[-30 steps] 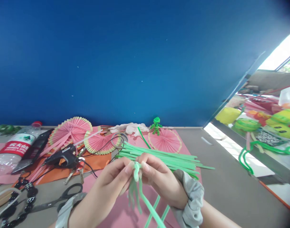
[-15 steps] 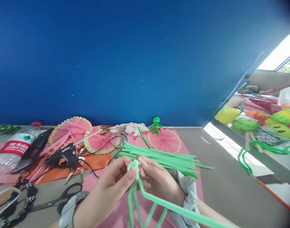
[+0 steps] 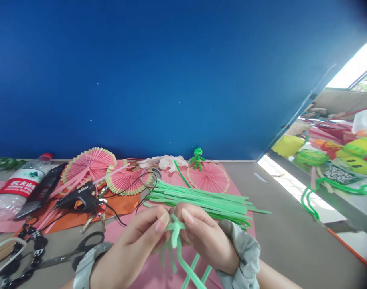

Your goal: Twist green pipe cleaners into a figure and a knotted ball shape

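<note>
- Green pipe cleaner [image 3: 175,233] held over pink paper [image 3: 153,275], long tails hanging down, one slanting rightward!
- Left hand [image 3: 147,228] and right hand [image 3: 199,230] angle inward, fingers pinching its knotted top.

1 glue gun [image 3: 80,199] and scissors [image 3: 69,256] suggest a craft workspace.

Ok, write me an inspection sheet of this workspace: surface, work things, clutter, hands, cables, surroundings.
Surface: grey table, partly under pink paper.
Work things: bent green pipe cleaners; pipe cleaner pile behind.
Clutter: bottle, glue gun, keys, scissors, paper fans, mostly at left.
Hands: left hand and right hand both pinch the bent green pipe cleaners.
Cables: black cord beside the keys, loosely curved.
Surroundings: blue board behind; yellow toys at right.
</note>
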Tool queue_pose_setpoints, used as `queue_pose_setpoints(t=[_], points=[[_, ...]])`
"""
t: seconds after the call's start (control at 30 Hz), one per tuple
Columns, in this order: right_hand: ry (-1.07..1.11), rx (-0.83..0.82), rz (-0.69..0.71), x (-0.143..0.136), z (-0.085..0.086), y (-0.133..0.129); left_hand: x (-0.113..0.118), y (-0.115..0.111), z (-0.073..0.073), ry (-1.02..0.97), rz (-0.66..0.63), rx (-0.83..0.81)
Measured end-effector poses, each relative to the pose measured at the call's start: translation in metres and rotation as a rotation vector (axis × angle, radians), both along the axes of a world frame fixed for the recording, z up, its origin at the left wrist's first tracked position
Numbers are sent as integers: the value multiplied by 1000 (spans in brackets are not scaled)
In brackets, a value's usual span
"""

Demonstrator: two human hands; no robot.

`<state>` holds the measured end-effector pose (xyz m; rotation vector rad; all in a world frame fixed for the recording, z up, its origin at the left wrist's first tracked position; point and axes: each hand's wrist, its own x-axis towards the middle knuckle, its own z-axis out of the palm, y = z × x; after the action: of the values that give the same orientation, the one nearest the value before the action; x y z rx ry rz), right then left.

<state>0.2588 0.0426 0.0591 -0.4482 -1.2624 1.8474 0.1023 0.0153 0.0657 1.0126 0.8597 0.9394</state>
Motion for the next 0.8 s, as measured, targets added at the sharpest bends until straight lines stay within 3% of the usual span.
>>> queue_pose_setpoints(t=[0.23, 0.43, 0.53, 0.67, 0.8], points=[[-131, 278, -23, 8, 18, 0, 1, -4, 9, 204, 38, 391], [-293, 418, -78, 13, 25, 4, 1, -2, 11, 365, 72, 555], [-427, 498, -167, 12, 22, 3, 2, -1, 9, 431, 20, 619], [-519, 778, -220, 11, 21, 1, 1, -2, 5, 469, -73, 619], [-635, 1223, -360, 13, 21, 1, 0, -3, 5, 499, -66, 640]])
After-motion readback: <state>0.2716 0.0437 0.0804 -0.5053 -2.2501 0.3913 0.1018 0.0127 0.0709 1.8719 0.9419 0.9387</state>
